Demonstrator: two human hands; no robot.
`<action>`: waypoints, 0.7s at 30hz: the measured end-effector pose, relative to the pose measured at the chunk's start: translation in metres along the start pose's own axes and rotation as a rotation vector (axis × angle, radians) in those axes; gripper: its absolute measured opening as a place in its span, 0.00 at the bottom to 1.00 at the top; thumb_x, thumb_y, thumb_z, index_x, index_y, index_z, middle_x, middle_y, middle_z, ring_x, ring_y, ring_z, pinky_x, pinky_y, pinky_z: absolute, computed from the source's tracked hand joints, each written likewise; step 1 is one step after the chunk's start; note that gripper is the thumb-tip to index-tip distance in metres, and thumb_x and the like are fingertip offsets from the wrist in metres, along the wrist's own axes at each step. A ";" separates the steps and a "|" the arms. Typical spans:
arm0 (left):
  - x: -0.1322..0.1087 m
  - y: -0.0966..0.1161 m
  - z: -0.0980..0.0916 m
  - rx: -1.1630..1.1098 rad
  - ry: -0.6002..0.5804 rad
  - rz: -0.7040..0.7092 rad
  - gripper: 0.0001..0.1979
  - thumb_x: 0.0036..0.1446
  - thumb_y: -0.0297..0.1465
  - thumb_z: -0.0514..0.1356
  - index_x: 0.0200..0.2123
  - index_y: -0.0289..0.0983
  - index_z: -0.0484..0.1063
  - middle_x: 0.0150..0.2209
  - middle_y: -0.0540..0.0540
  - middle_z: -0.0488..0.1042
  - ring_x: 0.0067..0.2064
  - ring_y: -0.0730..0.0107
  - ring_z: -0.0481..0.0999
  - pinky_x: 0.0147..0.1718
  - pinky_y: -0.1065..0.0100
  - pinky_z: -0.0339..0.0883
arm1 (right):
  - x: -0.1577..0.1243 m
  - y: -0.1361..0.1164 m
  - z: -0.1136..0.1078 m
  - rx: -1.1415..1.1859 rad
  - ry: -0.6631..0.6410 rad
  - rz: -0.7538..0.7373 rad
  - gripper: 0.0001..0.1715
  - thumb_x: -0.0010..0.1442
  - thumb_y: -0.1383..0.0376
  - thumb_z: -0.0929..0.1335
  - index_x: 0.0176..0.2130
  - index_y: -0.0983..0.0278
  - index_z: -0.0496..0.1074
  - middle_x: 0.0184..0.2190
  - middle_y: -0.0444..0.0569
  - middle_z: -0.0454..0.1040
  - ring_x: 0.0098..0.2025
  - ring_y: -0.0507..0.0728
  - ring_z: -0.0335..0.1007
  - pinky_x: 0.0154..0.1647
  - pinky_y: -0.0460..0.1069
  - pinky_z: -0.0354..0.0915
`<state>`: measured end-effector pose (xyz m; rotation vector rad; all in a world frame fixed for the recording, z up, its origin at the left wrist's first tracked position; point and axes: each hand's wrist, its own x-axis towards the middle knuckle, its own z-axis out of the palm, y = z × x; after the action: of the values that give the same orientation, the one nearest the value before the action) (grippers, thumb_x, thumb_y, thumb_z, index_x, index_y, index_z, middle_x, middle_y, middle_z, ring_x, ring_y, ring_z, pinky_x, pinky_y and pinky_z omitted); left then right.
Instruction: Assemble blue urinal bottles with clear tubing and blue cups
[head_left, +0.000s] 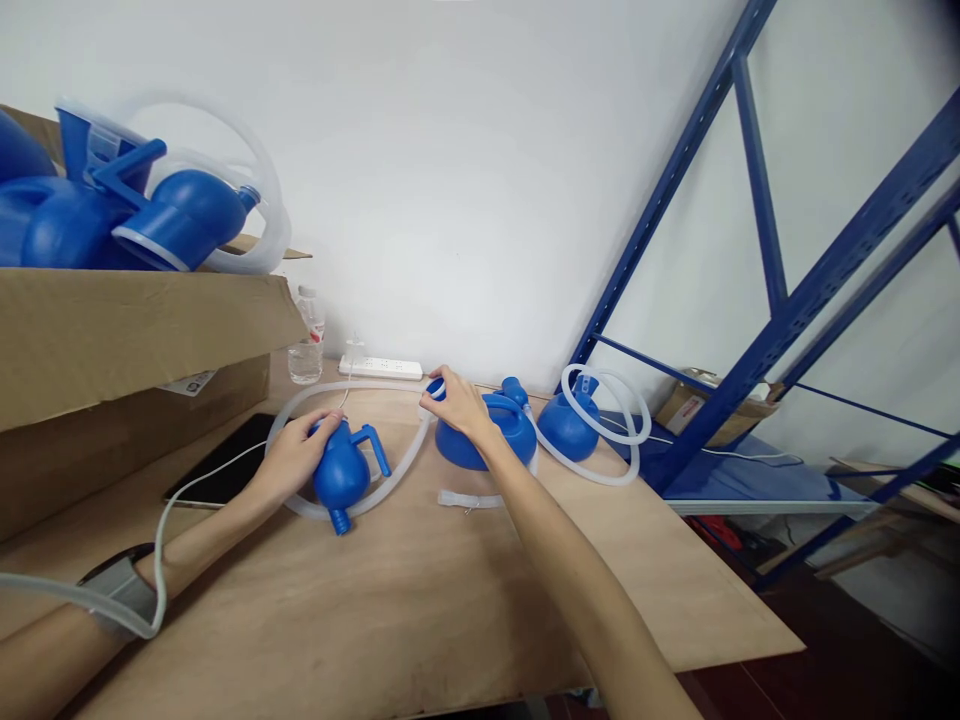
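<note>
My left hand (296,455) is wrapped round a blue plastic vessel with a handle and a spout (346,472), lying on the wooden table (420,610). A clear flexible tube (405,465) loops around that vessel. My right hand (454,400) reaches further back and pinches the tube's end by a small blue cap, just above a second blue funnel-shaped vessel (484,432). A third blue vessel (568,425) with a coiled tube (611,425) stands to the right. A short clear tube piece (469,499) lies near my right forearm.
A large cardboard box (127,330) at the left holds more blue vessels (112,210) and tubing. A water bottle (307,345) and white power strip (381,368) sit by the wall. A dark tablet (225,465) lies at left. A blue metal rack (757,300) stands to the right.
</note>
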<state>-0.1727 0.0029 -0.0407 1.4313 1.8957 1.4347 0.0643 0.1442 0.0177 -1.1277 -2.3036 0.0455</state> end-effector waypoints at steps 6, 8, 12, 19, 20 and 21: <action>0.038 0.001 -0.008 0.143 -0.022 -0.097 0.22 0.55 0.49 0.54 0.38 0.39 0.79 0.40 0.41 0.83 0.44 0.48 0.81 0.41 0.59 0.75 | -0.003 -0.002 -0.004 0.005 -0.023 0.007 0.25 0.64 0.51 0.67 0.57 0.58 0.68 0.45 0.51 0.80 0.47 0.64 0.77 0.50 0.56 0.68; 0.052 0.009 -0.005 0.193 -0.032 -0.087 0.17 0.51 0.44 0.57 0.34 0.39 0.77 0.39 0.38 0.83 0.46 0.44 0.81 0.44 0.54 0.75 | -0.005 -0.001 -0.007 0.034 -0.074 -0.003 0.28 0.65 0.50 0.67 0.59 0.59 0.67 0.47 0.53 0.80 0.49 0.65 0.77 0.52 0.57 0.68; 0.065 0.038 0.021 0.259 -0.021 0.031 0.14 0.48 0.42 0.61 0.33 0.40 0.77 0.50 0.33 0.80 0.64 0.31 0.67 0.61 0.40 0.60 | -0.002 0.005 -0.019 0.123 -0.226 -0.136 0.46 0.64 0.45 0.68 0.71 0.62 0.54 0.63 0.61 0.71 0.62 0.68 0.71 0.62 0.59 0.63; 0.086 0.105 0.093 0.076 -0.180 0.123 0.28 0.64 0.51 0.46 0.45 0.37 0.75 0.53 0.34 0.79 0.56 0.49 0.76 0.56 0.54 0.66 | 0.004 0.046 -0.066 -0.072 -0.348 -0.222 0.69 0.45 0.38 0.78 0.74 0.55 0.51 0.71 0.58 0.61 0.75 0.75 0.46 0.73 0.71 0.38; 0.091 0.111 0.099 0.044 -0.197 0.092 0.30 0.65 0.52 0.43 0.46 0.36 0.75 0.53 0.33 0.79 0.54 0.49 0.77 0.53 0.55 0.69 | 0.000 0.052 -0.069 -0.088 -0.358 -0.183 0.62 0.46 0.38 0.77 0.71 0.54 0.60 0.68 0.57 0.67 0.73 0.74 0.53 0.72 0.70 0.45; 0.097 0.116 0.103 0.013 -0.212 0.055 0.33 0.65 0.52 0.41 0.48 0.35 0.74 0.53 0.31 0.79 0.53 0.49 0.79 0.50 0.55 0.70 | -0.005 0.057 -0.070 -0.091 -0.365 -0.151 0.54 0.48 0.37 0.76 0.66 0.53 0.68 0.64 0.55 0.72 0.70 0.73 0.60 0.69 0.66 0.52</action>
<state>-0.0769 0.1345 0.0431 1.5844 1.7507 1.2406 0.1425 0.1622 0.0586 -1.0553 -2.7338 0.0966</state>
